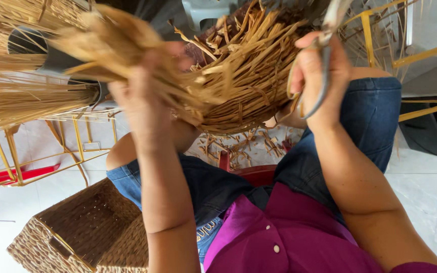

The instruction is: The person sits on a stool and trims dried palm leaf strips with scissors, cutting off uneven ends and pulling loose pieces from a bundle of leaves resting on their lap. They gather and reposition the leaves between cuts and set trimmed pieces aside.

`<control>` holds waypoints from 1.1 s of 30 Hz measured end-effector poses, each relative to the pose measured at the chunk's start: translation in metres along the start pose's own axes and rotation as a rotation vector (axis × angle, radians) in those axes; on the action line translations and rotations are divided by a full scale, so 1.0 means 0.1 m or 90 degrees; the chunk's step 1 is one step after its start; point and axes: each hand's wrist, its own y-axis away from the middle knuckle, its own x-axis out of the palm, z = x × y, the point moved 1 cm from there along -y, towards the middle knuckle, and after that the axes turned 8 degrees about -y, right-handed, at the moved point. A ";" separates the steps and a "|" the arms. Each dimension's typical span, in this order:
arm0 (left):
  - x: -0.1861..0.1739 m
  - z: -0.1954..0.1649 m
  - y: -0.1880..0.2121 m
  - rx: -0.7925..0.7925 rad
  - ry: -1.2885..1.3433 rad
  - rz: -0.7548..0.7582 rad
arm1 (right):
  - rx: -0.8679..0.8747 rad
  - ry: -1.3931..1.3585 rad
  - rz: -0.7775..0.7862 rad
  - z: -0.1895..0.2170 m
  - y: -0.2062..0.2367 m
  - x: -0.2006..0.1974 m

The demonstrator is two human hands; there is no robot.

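Note:
A half-woven straw basket [249,81] rests on my knees, with loose tan fibre ends sticking out of it. My left hand [145,98] is raised and closed around a bunch of loose straw strands [107,43] that trail off the basket to the upper left. My right hand [315,76] is at the basket's right side, its fingers through the handles of metal scissors [324,50] that point upward. I sit in blue jeans and a magenta shirt on a red stool [251,172].
A finished rectangular woven basket [84,230] stands on the white tile floor at lower left. Yellow metal wire frames [41,151] stand at left and at the upper right [421,55]. Bundles of straw [16,96] lie at left. Cut straw scraps [238,144] litter the floor.

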 end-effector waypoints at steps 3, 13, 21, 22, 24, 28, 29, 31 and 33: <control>-0.17 -0.39 -0.01 0.158 -0.127 -0.091 | -0.016 -0.020 -0.048 0.10 -0.05 -0.20; 0.11 -0.05 -0.20 0.416 -0.910 -0.045 | -0.042 -0.111 -0.124 0.18 -0.14 -0.45; 0.65 2.27 -0.76 0.100 -1.012 0.231 | -0.021 -0.126 -0.154 0.24 -0.16 -0.51; 0.64 2.45 -0.76 0.064 -1.034 0.243 | -0.013 -0.129 -0.156 0.25 -0.16 -0.51; 0.60 2.68 -0.72 0.047 -1.063 0.237 | 0.013 -0.139 -0.159 0.27 -0.17 -0.51; 0.55 2.66 -0.67 -0.019 -1.043 0.219 | 0.032 -0.137 -0.160 0.30 -0.19 -0.50; 0.54 2.57 -0.67 -0.070 -1.024 0.229 | 0.032 -0.129 -0.161 0.30 -0.19 -0.50; 0.51 2.26 -0.68 0.007 -0.978 0.159 | 0.031 -0.098 -0.162 0.30 -0.21 -0.48; 0.48 1.87 -0.66 0.041 -0.873 0.127 | 0.020 -0.092 -0.118 0.28 -0.23 -0.44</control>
